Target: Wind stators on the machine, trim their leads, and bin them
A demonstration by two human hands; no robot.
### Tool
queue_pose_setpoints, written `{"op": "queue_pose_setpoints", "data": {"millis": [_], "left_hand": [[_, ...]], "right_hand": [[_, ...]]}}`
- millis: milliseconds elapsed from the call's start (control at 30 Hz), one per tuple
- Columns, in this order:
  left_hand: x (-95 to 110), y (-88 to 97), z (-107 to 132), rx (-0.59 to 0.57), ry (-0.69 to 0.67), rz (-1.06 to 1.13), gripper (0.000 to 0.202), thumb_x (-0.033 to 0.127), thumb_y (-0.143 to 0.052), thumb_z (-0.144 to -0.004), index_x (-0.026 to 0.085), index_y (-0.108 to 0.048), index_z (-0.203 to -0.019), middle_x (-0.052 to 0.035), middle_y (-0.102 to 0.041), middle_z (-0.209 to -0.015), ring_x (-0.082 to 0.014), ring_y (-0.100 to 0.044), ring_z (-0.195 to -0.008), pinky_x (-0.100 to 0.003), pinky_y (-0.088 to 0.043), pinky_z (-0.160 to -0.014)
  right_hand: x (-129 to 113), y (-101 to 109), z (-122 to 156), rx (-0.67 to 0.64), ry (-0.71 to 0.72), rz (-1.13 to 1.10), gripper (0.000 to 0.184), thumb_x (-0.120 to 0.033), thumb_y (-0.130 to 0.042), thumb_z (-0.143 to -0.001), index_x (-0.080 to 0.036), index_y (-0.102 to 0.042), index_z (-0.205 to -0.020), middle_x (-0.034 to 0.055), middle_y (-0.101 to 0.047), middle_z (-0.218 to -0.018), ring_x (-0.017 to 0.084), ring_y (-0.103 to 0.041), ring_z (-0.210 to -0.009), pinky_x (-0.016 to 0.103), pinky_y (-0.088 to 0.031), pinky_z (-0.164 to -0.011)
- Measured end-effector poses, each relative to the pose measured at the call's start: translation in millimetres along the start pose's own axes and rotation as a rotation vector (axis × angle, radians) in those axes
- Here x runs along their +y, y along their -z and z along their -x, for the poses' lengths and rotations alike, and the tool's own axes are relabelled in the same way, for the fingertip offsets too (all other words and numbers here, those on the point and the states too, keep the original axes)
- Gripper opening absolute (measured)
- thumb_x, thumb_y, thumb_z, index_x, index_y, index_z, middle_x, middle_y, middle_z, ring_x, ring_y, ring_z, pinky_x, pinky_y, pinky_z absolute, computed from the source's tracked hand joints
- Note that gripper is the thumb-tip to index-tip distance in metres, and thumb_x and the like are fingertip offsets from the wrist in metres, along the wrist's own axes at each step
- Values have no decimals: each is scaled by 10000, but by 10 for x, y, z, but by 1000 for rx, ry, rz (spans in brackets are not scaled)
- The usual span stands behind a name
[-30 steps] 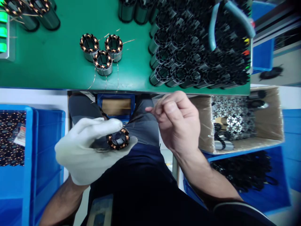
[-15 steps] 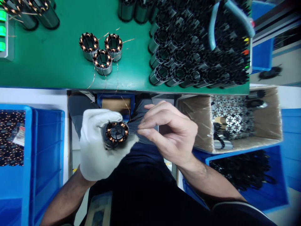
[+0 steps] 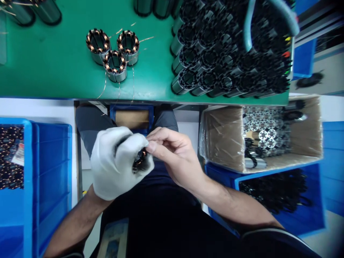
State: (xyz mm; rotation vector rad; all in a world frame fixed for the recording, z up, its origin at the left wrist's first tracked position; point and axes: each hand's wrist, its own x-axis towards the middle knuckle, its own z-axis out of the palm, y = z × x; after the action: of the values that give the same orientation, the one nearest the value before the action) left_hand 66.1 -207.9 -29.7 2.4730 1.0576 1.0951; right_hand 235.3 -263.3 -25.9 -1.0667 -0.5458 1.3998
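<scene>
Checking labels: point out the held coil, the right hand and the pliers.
Held coil [image 3: 140,159], head view: exposed copper-wound end.
Right hand [image 3: 178,157], head view: thumb base.
Pliers [image 3: 248,27], head view: picture-left blue handle.

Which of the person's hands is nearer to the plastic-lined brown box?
Right. The bare right hand is to the left of the plastic-lined brown box; the gloved left hand, wrapped around a copper-wound stator, is farther left, beyond the right hand.

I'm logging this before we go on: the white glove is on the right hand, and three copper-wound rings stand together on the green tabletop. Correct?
Not quite: the head view shows the white glove on the left hand, and the right hand is bare. Three copper-wound rings do stand together on the green tabletop.
</scene>
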Motion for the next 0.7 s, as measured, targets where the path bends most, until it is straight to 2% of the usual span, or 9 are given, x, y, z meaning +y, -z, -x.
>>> {"op": "queue_pose_setpoints", "data": {"millis": [100, 200, 300, 333, 367, 433, 533, 600, 700], "left_hand": [[89, 70, -60, -59, 78, 5, 375, 211, -854, -854, 333, -749, -1193, -27, -751, -1189, -220, -760, -1056, -345, -601, -900], [59, 102, -168, -310, 460, 350, 152, 338, -803, -929, 287, -776, -1071, -46, -760, -1111, -217, -778, -981, -327, -634, -805], [-117, 72, -147, -723, 816, 823, 581, 707, -449, -1117, 227, -758, -1007, -53, -711, -753, -220, -686, -573, -354, -586, -532], [-174, 59, -93, -752, 864, 903, 711, 789, -339, -1126, 223, -763, -1054, -40, -676, -664, -214, -615, -463, -351, -534, -457], [-216, 46, -21, -684, 863, 894, 757, 845, -337, -1113, 226, -772, -1131, -32, -674, -643, -209, -585, -421, -346, -501, -427], [-231, 22, 139, -446, 685, 635, 677, 856, -649, -1016, 264, -761, -1325, -62, -800, -845, -234, -729, -582, -358, -572, -529], [-108, -23, 275, -194, 85, 67, 647, 577, -994, -848, 320, -742, -1386, -98, -866, -1252, -336, -870, -1016, -419, -661, -823], [3, -50, 236, -192, -73, -9, 471, 409, -950, -902, 295, -750, -1314, -78, -882, -1240, -327, -881, -1022, -416, -658, -853], [118, -42, 69, -386, 136, 282, 279, 212, -830, -919, 260, -778, -1190, -11, -891, -1083, -231, -871, -881, -334, -667, -783]], "right_hand": [[-135, 126, -71, -106, 90, 212, 169, -326, -1025, -923, -235, -882, -932, 29, -806, -996, 145, -756, -888, 260, -675, -807], [-361, 280, -152, -270, 301, 561, 122, -322, -970, -971, -243, -879, -952, 87, -794, -1298, 235, -771, -1234, 394, -688, -1100], [-564, 421, -172, -464, 380, 797, 69, -239, -860, -1033, -241, -846, -965, 99, -783, -1463, 261, -745, -1397, 430, -638, -1228], [-598, 462, -154, -487, 325, 817, 80, -215, -831, -1047, -227, -818, -969, 106, -809, -1413, 252, -766, -1373, 414, -651, -1202], [-609, 498, -124, -475, 236, 802, 101, -213, -813, -1061, -212, -785, -965, 109, -840, -1305, 240, -796, -1318, 394, -668, -1156], [-569, 556, -46, -388, -12, 692, 210, -303, -824, -1087, -191, -720, -943, 93, -850, -1083, 219, -838, -1166, 361, -697, -1036], [-452, 602, 37, -355, -295, 498, 373, -490, -806, -1112, -176, -691, -946, 103, -849, -1074, 191, -842, -1023, 338, -707, -915], [-433, 613, 18, -396, -195, 559, 309, -434, -789, -1124, -173, -720, -974, 142, -852, -1262, 198, -843, -1106, 346, -704, -938], [-586, 635, -120, -575, 264, 828, 96, -321, -850, -1052, -248, -819, -999, 77, -865, -1329, 216, -838, -1176, 356, -694, -957]]}}
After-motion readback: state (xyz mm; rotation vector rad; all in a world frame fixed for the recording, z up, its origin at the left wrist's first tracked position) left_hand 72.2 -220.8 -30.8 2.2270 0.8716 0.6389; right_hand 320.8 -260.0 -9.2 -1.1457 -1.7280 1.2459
